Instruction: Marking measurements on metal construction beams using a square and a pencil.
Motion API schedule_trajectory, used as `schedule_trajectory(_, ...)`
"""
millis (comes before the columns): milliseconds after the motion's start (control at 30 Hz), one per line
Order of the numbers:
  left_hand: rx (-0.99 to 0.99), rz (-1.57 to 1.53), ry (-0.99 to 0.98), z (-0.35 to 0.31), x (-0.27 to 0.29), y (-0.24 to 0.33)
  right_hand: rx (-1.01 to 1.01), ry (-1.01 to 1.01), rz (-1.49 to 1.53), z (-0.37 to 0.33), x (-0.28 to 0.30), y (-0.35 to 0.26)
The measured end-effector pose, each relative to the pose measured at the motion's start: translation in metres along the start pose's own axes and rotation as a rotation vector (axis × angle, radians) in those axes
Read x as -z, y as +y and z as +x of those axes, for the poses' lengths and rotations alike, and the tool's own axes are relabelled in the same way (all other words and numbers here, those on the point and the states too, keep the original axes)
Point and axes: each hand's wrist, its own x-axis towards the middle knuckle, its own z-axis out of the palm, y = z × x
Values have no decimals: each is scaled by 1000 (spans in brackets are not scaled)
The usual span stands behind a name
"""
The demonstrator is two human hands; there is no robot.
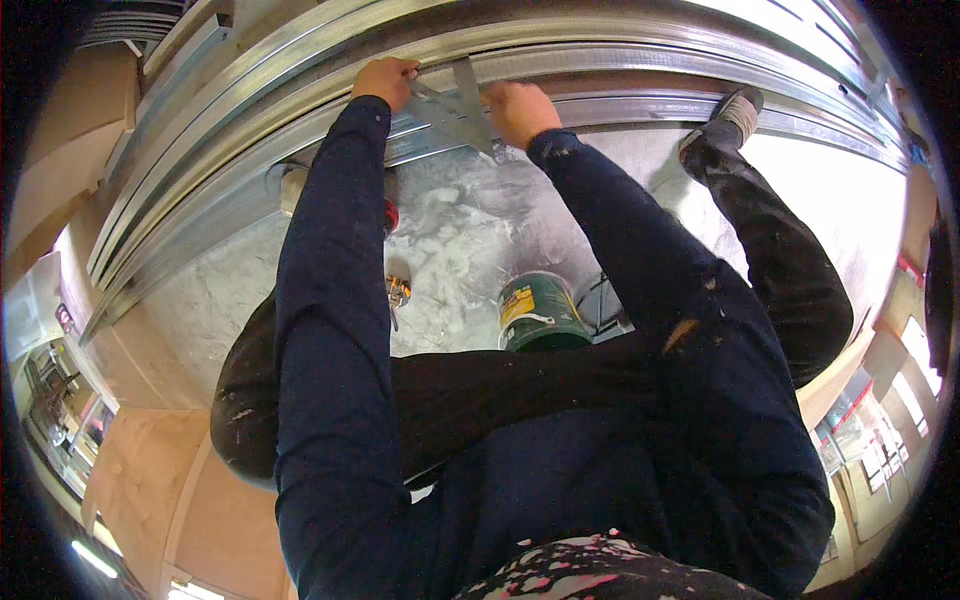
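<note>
A flat grey metal square [465, 112], roughly triangular with an upright blade, lies across the long galvanised metal profiles [580, 60] ahead of me. At its left end my left hand [387, 82] is closed, its fingers pinching that corner against the profile. My right hand [522, 112] is at the square's right edge with its fingers curled in. Whatever those fingers hold, if anything, is hidden from view. Both arms reach forward in dark blue sleeves.
Below the profiles, a green bucket [545, 312] with a white handle stands on the dusty grey floor [460, 210]. A small orange-and-black tool [398, 291] and a red object [391, 216] lie left of it. My shoe [738, 112] rests against the profiles at right.
</note>
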Motion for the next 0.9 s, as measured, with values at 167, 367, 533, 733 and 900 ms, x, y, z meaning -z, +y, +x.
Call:
schedule_trajectory(167,-42,95,-9,-1,3,10,-1,108,155,-9,4,3)
schedule_trajectory(367,-17,28,-6,3,6,17,-47,167,115,34,18,-9)
schedule_trajectory(533,-11,46,-21,0,7,16,-4,-21,93,-17,-4,16)
schedule_trajectory(733,-32,-17,13,2,8,-2,-63,-159,182,-129,-46,74)
schedule_trajectory(900,-4,-25,-20,-1,14,-5,-99,-297,84,-128,-35,83)
